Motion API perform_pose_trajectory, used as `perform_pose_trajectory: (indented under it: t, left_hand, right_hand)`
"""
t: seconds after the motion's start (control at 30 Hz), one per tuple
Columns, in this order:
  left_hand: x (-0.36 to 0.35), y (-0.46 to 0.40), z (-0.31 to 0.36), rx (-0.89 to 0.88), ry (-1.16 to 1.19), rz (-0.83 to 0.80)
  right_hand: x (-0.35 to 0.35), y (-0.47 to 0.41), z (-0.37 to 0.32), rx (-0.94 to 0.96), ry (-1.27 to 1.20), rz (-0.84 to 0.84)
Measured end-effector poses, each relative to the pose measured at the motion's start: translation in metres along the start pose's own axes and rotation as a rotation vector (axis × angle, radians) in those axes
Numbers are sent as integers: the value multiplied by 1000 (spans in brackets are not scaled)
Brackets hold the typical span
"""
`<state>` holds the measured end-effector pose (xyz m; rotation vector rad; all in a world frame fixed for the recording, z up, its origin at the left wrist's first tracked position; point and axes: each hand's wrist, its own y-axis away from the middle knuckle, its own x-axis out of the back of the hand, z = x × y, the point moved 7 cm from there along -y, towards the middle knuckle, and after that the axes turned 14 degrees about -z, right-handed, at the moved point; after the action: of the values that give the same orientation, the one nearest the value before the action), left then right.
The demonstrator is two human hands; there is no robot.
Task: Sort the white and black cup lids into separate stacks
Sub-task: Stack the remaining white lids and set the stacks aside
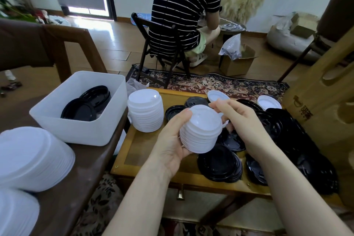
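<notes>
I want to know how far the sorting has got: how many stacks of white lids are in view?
4: one in the left hand, one standing on the wooden table, two at the left edge. Others may be hidden.

held white stack (200,132): sitting tilted in left hand (172,143), above tabletop | tall white stack (145,113): standing upright at tabletop's left | loose white lids (217,96), (268,101): lying at far edge | black lids (220,165): lying scattered and overlapping across right side | more black lids (86,105): lying in white bin
</notes>
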<state>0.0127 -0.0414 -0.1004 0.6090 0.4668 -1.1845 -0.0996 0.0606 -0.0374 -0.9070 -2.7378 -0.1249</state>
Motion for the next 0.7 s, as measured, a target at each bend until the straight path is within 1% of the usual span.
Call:
perform_pose_trajectory:
  t: [0.03, 0.13, 0.17, 0.2, 0.3, 0.4, 0.47, 0.6, 0.63, 0.7]
  left_hand:
    - [0, 0, 0, 0, 5, -2]
    - [0, -2, -3, 10, 20, -17]
    - [-1, -2, -4, 13, 18, -26]
    - [-1, -3, -5, 13, 18, -31]
    - [-2, -4, -6, -14, 51, -36]
    - [-3, -5, -3, -75, 82, -36]
    - [-2, -5, -2, -97, 73, -18]
    - [-2, -5, -3, -99, 19, 0]
    - [-1, -5, -4, -96, 19, 0]
    - [0, -6, -5, -90, 31, -5]
  right_hand:
    - [-3, 3, 1, 10, 2, -86]
    - [-16, 12, 5, -11, 143, -371]
    - [-21, 15, 5, 7, 166, -416]
    - [-22, 15, 5, 37, 182, -417]
    - [-22, 13, 2, 108, 215, -296]
    - [-16, 12, -2, 130, 224, -94]
    - [-14, 14, -6, 113, 293, 23]
    - [-25, 15, -11, -25, 717, 82]
    - [-25, 14, -12, -39, 752, 86]
    - [-24, 13, -11, -40, 708, 59]
